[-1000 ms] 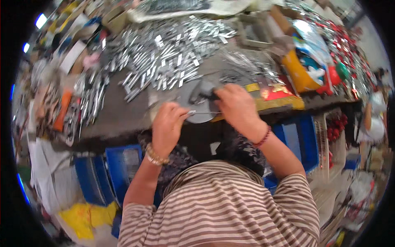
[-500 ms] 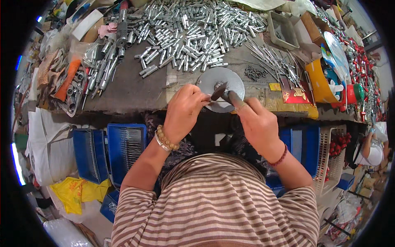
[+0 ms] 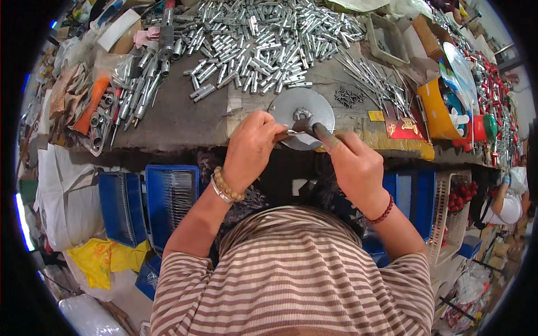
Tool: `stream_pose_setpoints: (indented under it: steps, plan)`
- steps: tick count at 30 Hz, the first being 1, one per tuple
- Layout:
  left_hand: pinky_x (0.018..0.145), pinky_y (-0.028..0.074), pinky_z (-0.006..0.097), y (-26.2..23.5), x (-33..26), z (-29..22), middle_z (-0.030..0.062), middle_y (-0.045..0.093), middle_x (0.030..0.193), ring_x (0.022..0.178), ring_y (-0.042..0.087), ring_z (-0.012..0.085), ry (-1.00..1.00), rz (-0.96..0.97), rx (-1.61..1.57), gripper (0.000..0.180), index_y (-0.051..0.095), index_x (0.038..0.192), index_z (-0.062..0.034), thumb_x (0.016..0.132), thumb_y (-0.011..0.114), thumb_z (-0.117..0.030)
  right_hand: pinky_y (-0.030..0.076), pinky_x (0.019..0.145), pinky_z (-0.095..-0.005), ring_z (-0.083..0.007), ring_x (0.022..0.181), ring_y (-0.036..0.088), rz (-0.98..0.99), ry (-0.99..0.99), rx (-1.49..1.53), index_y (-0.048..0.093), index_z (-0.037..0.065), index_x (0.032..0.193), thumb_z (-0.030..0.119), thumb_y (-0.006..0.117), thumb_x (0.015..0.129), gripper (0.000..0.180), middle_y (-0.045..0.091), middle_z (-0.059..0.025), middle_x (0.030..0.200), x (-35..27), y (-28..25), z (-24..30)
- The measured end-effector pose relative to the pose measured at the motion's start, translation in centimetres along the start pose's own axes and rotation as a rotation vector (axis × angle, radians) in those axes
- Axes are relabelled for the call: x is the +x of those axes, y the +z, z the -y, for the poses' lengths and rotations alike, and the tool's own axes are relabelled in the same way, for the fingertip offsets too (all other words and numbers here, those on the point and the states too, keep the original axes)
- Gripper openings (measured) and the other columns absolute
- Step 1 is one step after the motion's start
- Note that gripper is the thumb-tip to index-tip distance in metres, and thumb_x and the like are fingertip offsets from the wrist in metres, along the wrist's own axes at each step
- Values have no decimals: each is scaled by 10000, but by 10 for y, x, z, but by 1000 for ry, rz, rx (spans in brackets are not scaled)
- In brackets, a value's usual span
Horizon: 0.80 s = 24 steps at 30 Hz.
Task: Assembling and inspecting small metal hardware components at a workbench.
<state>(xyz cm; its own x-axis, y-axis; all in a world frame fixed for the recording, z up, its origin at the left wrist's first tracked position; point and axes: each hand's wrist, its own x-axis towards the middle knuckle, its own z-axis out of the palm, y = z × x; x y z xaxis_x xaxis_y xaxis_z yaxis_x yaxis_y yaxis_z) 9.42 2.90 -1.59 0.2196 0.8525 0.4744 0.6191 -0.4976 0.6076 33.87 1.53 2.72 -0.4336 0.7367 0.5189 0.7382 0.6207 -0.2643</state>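
My left hand [image 3: 252, 147] pinches a small shiny metal piece [image 3: 295, 133] at the near part of a round grey metal plate [image 3: 283, 106]. My right hand [image 3: 355, 168] is wrapped round the handle of a hammer [image 3: 303, 125]. Its dark head is down over the plate, right by the metal piece; whether the two touch I cannot tell. Just beyond the hammer head, a rough raised lump [image 3: 302, 112] shows in the middle of the plate. My fingers partly hide the piece and the hammer handle.
Many silvery metal tubes [image 3: 263, 56] are heaped beyond the plate. To the right lie thin rods [image 3: 375, 81], small dark pins [image 3: 348, 97] and a yellow container [image 3: 436, 109]. Tools [image 3: 140, 92] lie at left. Blue bins [image 3: 172, 204] stand below the table edge.
The hammer head has swung down toward me onto the near part of the plate, uncovering more of the central lump. My left hand has stayed nearly in place.
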Motion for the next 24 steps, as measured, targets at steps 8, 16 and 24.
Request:
stream_pose_setpoints:
  steps: [8, 16, 24]
  plan:
    - [759, 541, 385, 0, -4, 0, 110, 619, 988, 894, 653, 297, -19, -15, -51, 224, 731, 1071, -50, 873, 726, 56, 521, 597, -371, -251, 680, 631, -149, -10, 139, 763, 150, 1267, -1, 686, 871, 431, 607, -55, 859, 2, -11, 12]
    - [754, 537, 387, -3, -1, -4, 114, 615, 971, 869, 647, 298, -48, 9, -36, 206, 735, 1047, -40, 863, 742, 52, 536, 636, -405, -307, 745, 658, -5, 140, 238, 738, 144, 1292, 15, 710, 872, 440, 632, -87, 934, 13, -8, 4]
    - [759, 523, 376, -7, -2, -5, 98, 607, 971, 887, 636, 281, -46, 8, -18, 187, 759, 1033, -51, 854, 788, -4, 542, 720, -415, -311, 862, 678, -14, -105, -79, 734, 107, 1078, 70, 764, 844, 239, 672, -98, 967, 28, -1, -18]
